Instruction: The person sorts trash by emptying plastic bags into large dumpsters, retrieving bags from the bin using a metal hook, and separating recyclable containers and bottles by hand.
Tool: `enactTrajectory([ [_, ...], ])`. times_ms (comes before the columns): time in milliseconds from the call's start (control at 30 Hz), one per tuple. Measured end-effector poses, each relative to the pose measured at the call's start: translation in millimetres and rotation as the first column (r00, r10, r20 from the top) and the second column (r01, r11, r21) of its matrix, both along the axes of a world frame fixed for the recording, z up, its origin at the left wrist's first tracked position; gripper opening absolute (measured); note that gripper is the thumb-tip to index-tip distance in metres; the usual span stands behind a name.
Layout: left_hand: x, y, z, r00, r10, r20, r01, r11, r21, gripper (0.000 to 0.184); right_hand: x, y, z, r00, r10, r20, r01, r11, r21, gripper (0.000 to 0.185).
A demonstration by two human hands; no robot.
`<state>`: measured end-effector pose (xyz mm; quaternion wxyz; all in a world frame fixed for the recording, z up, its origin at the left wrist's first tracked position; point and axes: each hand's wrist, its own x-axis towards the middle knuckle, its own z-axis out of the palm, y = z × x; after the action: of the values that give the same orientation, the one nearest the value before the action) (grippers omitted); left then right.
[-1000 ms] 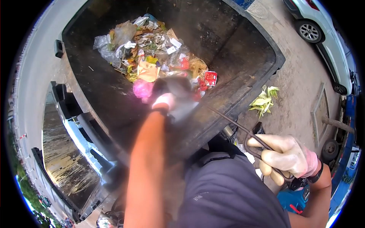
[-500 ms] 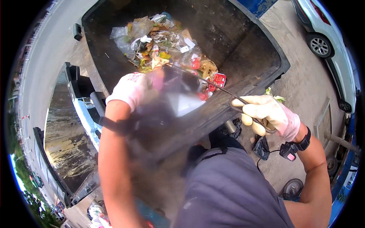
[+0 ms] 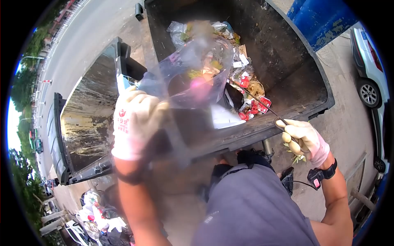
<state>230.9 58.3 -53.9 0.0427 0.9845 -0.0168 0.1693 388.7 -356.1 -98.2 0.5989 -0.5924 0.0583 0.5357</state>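
My left hand (image 3: 137, 121), in a white and pink work glove, is closed on a thin see-through plastic bag (image 3: 170, 82). The bag is lifted and spread out over the near left of the dark bin (image 3: 283, 53), blurred by motion, and a pink patch shows in or through it. My right hand (image 3: 298, 137), gloved too, grips the looped handle of a thin metal hook (image 3: 260, 101). Its rod slants up and left into the bin, and its tip lies among the rubbish. Under the rod are red printed packets (image 3: 262, 105) and a white sheet (image 3: 225, 117).
The bin's open lid (image 3: 88, 119) hangs at the left. Below it, a heap of bagged rubbish (image 3: 98, 221) lies on the ground. A blue painted panel (image 3: 324, 24) stands behind the bin, and a white car (image 3: 367, 74) is parked at the right.
My left hand has come toward me, raising the plastic bag from the rubbish. The view has shifted, so the bin sits further right. My right hand still grips the hook.
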Motion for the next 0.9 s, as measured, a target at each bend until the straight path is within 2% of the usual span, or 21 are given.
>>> enactTrajectory([
  [100, -50.6, 5.0, 21.1, 0.976, 0.207, 0.074, -0.207, 0.978, 0.003, 0.010, 0.5, 1.8, -5.7, 1.000, 0.008, 0.000, -0.008, 1.000, -0.019, 0.040],
  [233, -131.8, -7.8, 41.9, 0.910, 0.349, 0.225, -0.363, 0.931, 0.024, 0.007, -4.3, 11.8, 4.1, 1.000, 0.019, -0.010, -0.019, 1.000, -0.006, 0.038],
  [267, -158.5, -7.6, 41.1, 0.888, 0.404, 0.221, -0.422, 0.906, 0.038, 0.007, -6.1, 13.9, 5.0, 1.000, 0.029, 0.007, -0.029, 1.000, -0.004, 0.037],
  [333, -206.6, -26.8, 37.6, 0.729, 0.657, 0.191, -0.650, 0.752, -0.104, 0.008, -7.4, 18.9, 8.0, 0.999, 0.041, 0.001, -0.041, 0.999, -0.008, 0.037],
  [367, -231.3, -37.7, 34.7, 0.687, 0.703, 0.184, -0.702, 0.707, -0.083, 0.007, -8.1, 21.3, 9.2, 0.999, 0.044, -0.002, -0.044, 0.999, -0.011, 0.037],
  [400, -251.4, -50.2, 32.2, 0.765, 0.618, 0.180, -0.634, 0.772, 0.045, 0.008, -9.2, 24.2, 9.4, 1.000, 0.030, -0.006, -0.030, 0.999, -0.021, 0.037],
  [433, -280.9, -63.5, 28.8, 0.683, 0.728, 0.054, -0.730, 0.682, 0.031, 0.008, -8.8, 26.6, 9.2, 0.999, 0.020, -0.026, -0.021, 1.000, -0.013, 0.036],
  [467, -299.5, -82.4, 24.3, 0.585, 0.810, 0.026, -0.803, 0.584, -0.118, 0.009, -7.9, 29.1, 9.2, 0.999, 0.011, -0.046, -0.011, 1.000, -0.006, 0.036],
  [533, -347.4, -118.5, 10.1, 0.440, 0.886, -0.147, -0.892, 0.413, -0.183, 0.014, -8.8, 33.2, 11.1, 1.000, 0.008, -0.027, -0.008, 1.000, 0.011, 0.037],
  [567, -379.1, -132.5, -0.7, 0.449, 0.876, -0.174, -0.893, 0.435, -0.115, 0.017, -9.6, 35.2, 10.9, 1.000, 0.018, -0.018, -0.018, 1.000, 0.021, 0.037],
  [600, -383.4, -153.2, -4.2, 0.397, 0.896, -0.200, -0.915, 0.368, -0.166, 0.019, -9.8, 37.0, 8.8, 1.000, 0.028, -0.007, -0.028, 0.999, 0.030, 0.037],
  [633, -401.1, -166.8, -13.9, 0.286, 0.881, -0.377, -0.941, 0.184, -0.283, 0.020, -8.8, 38.7, 6.4, 0.999, 0.042, 0.001, -0.042, 0.998, 0.038, 0.037],
  [667, -422.0, -180.0, -31.2, 0.210, 0.864, -0.457, -0.973, 0.138, -0.185, 0.021, -6.5, 41.0, 5.8, 0.996, 0.087, 0.009, -0.087, 0.996, 0.031, 0.036],
  [700, -464.2, -199.7, -71.6, 0.122, 0.872, -0.475, -0.977, 0.021, -0.212, 0.023, -7.1, 42.6, 6.1, 0.997, 0.079, -0.014, -0.078, 0.997, 0.023, 0.035],
  [733, -469.9, -212.6, -87.4, 0.034, 0.771, -0.636, -0.974, -0.116, -0.193, 0.026, -6.7, 46.3, 7.1, 0.997, 0.069, -0.035, -0.069, 0.997, 0.019, 0.034],
  [767, -509.4, -237.4, -135.0, -0.092, 0.756, -0.648, -0.981, -0.182, -0.073, 0.026, -6.6, 49.6, 6.9, 0.997, 0.056, -0.057, -0.055, 0.998, 0.017, 0.034],
  [800, -505.0, -252.3, -153.9, -0.124, 0.655, -0.746, -0.965, -0.255, -0.063, 0.025, -6.0, 51.3, 7.5, 0.994, 0.112, 0.020, -0.112, 0.993, 0.021, 0.034],
  [833, -550.4, -280.3, -209.1, -0.188, 0.512, -0.838, -0.942, -0.334, 0.007, 0.029, -5.5, 53.6, 8.3, 0.996, 0.091, -0.002, -0.091, 0.996, 0.003, 0.034],
  [867, -579.1, -303.7, -243.7, -0.091, 0.374, -0.923, -0.990, -0.134, 0.043, 0.046, -7.9, 56.1, 12.0, 0.997, 0.068, -0.019, -0.068, 0.998, -0.011, 0.034],
  [900, -546.2, -307.9, -235.3, -0.215, 0.273, -0.938, -0.974, -0.125, 0.187, 0.053, -6.6, 57.6, 11.2, 0.999, 0.041, -0.036, -0.042, 0.999, -0.026, 0.034],
])
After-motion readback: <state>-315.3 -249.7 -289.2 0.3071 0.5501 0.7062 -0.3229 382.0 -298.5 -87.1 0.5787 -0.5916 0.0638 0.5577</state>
